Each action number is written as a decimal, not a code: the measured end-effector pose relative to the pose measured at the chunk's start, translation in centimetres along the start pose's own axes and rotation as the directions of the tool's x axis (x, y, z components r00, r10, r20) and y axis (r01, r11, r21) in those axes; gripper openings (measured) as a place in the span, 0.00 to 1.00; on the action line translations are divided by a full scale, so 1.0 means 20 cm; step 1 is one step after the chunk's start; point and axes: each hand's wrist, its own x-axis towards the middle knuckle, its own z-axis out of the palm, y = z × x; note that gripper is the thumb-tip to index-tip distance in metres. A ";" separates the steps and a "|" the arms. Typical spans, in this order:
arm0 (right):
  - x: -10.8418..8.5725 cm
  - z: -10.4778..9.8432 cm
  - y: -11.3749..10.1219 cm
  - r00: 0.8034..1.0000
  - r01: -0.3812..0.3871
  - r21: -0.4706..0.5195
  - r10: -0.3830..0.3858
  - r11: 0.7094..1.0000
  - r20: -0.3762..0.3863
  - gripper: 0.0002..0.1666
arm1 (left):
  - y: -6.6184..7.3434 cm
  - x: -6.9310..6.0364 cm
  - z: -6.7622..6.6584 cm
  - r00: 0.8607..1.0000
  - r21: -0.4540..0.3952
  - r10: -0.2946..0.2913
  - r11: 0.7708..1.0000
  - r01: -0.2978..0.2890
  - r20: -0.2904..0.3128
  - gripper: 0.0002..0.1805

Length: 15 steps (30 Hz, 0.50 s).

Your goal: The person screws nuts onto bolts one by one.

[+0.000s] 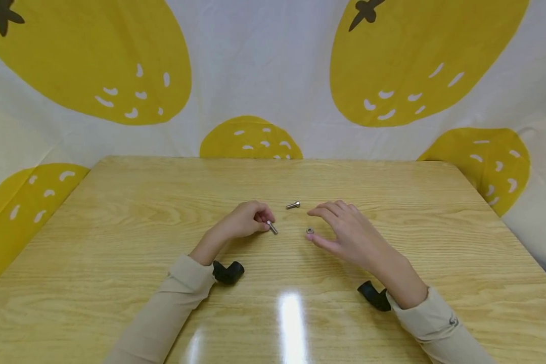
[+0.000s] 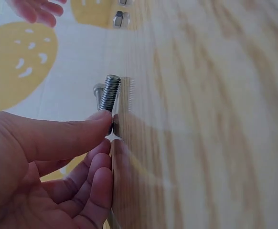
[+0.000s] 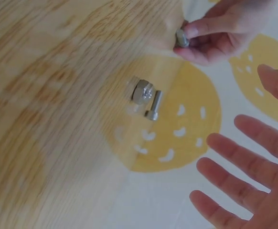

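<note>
My left hand (image 1: 246, 220) pinches a silver bolt (image 1: 273, 228) between thumb and fingers, low over the wooden table. Its threaded shank (image 2: 110, 93) points away from the thumb in the left wrist view. Another bolt (image 1: 293, 205), with a round head, lies on the table farther back, between the hands. To the right, a hex nut (image 1: 310, 230) sits close to the right thumb tip; whether they touch I cannot tell. My right hand (image 1: 348, 235) is spread with nothing in it; its fingers (image 3: 244, 162) are straight in the right wrist view.
The wooden table (image 1: 164, 187) extends around both hands, with a fruit-patterned cloth (image 1: 259, 76) hanging behind its far edge. Black wrist mounts (image 1: 228, 273) sit beside both cuffs. Light glares off the near tabletop.
</note>
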 end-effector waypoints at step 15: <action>0.00 -0.01 0.00 1.000 -0.009 0.000 0.009 1.000 0.009 0.26 | 0.03 -0.02 0.00 0.998 0.053 -0.064 0.997 0.065 -0.006 0.04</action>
